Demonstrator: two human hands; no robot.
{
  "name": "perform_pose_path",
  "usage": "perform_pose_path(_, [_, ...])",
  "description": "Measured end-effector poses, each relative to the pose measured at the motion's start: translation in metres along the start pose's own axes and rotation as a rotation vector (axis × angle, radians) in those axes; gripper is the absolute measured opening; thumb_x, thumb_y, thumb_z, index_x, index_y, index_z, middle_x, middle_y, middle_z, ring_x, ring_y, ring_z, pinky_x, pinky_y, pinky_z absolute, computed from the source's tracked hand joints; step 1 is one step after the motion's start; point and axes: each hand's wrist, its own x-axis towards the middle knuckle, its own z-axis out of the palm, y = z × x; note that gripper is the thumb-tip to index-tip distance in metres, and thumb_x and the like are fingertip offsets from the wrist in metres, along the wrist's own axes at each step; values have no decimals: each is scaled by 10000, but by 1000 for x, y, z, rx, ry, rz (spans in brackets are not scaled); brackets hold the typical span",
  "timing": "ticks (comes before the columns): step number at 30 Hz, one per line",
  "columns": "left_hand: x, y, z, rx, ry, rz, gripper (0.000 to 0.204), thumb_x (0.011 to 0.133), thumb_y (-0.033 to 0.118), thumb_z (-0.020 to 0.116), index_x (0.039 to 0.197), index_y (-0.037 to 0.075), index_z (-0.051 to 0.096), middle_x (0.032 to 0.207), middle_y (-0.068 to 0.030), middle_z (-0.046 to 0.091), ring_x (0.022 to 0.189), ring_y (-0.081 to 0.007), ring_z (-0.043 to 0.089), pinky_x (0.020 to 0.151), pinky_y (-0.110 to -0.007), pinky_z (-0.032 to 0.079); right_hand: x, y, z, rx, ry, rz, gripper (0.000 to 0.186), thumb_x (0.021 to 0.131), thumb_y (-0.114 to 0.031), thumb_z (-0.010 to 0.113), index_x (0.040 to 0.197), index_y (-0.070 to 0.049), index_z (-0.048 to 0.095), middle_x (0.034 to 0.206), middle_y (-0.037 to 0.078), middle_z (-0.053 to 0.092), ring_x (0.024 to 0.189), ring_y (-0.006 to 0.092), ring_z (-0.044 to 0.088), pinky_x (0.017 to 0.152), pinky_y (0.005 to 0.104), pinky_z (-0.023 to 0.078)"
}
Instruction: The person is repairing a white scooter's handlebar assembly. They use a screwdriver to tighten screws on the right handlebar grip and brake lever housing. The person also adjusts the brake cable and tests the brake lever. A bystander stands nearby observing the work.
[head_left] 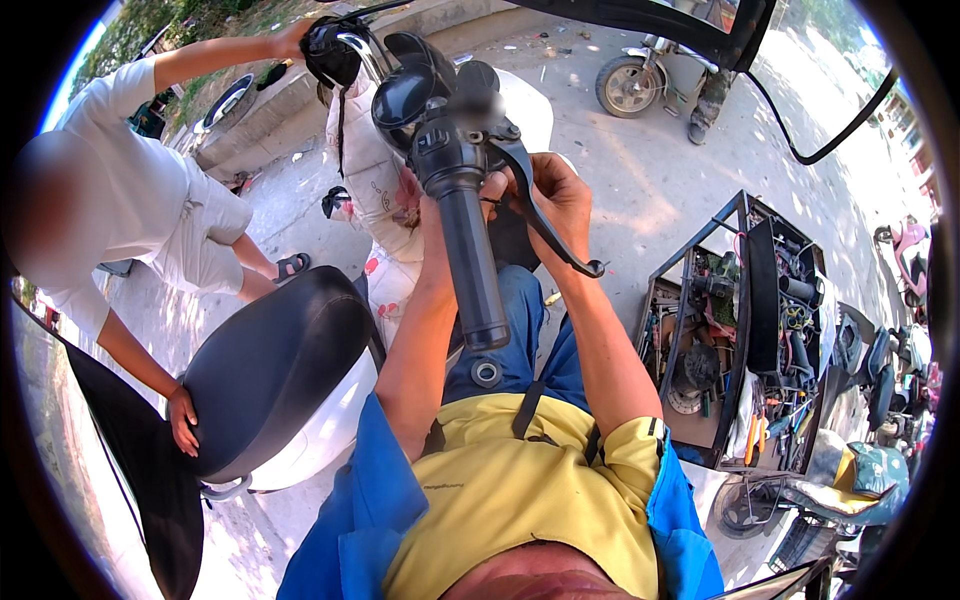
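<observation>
A scooter's right handlebar end, with a black rubber grip (472, 270), switch housing (437, 140) and black brake lever (540, 220), is right in front of me. My left hand (491, 192) reaches up behind the grip, mostly hidden, its fingertips bent beside the housing's underside. My right hand (560, 200) is curled behind the brake lever, fingertips pinched under the housing near my left fingers. What both hold there is too small and covered to make out. Below the housing hangs a pale quilted apron (385, 220) with red patterns.
A person (150, 200) in white stands at left, gripping the handlebar and resting a hand on the black seat (280, 370). A metal cart of tools and parts (740, 330) stands at right near parked scooters (860, 480). A front wheel (628, 88) is at the top, beside a concrete curb (250, 135).
</observation>
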Motion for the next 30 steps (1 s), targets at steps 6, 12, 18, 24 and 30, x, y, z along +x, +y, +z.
perform_pose_path(6, [14, -40, -20, -378, -78, -89, 201, 926, 197, 775, 1032, 50, 688, 897, -20, 686, 683, -89, 615, 595, -273, 531, -11, -3, -2, -215, 108, -294, 97, 959, -36, 707, 1041, 14, 713, 945, 72, 625, 736, 141, 601, 655, 275, 484])
perform_pose_path(12, [3, -28, -14, 148, -13, 69, 161, 983, 219, 704, 977, 58, 709, 834, -3, 658, 662, -80, 601, 581, -252, 494, -18, -10, 1, -322, 29, -285, 106, 939, -24, 714, 1032, 24, 731, 950, 97, 595, 772, 190, 595, 669, 314, 477])
perform_pose_path(18, [-4, -24, -22, -33, -43, -3, 125, 950, 172, 742, 1003, 59, 735, 813, 8, 665, 716, -83, 633, 655, -234, 496, -18, -16, 7, -323, 39, -236, 113, 942, -78, 743, 968, 31, 730, 891, 78, 593, 732, 171, 572, 672, 304, 467])
perform_pose_path(24, [-10, -27, -19, 260, 41, 287, 102, 972, 120, 693, 1027, 48, 740, 871, -18, 706, 763, -88, 666, 680, -241, 521, -10, -6, 6, -399, -23, -208, 203, 947, -133, 751, 916, 52, 675, 847, 79, 572, 673, 157, 526, 623, 293, 442])
perform_pose_path(30, [-14, -15, -20, -48, 67, 52, 97, 961, 90, 696, 1012, 27, 749, 872, -39, 751, 771, -88, 706, 667, -228, 544, -9, -19, 0, 397, -273, 428, 175, 1013, -179, 677, 1065, -17, 639, 957, 61, 634, 790, 155, 571, 765, 323, 513])
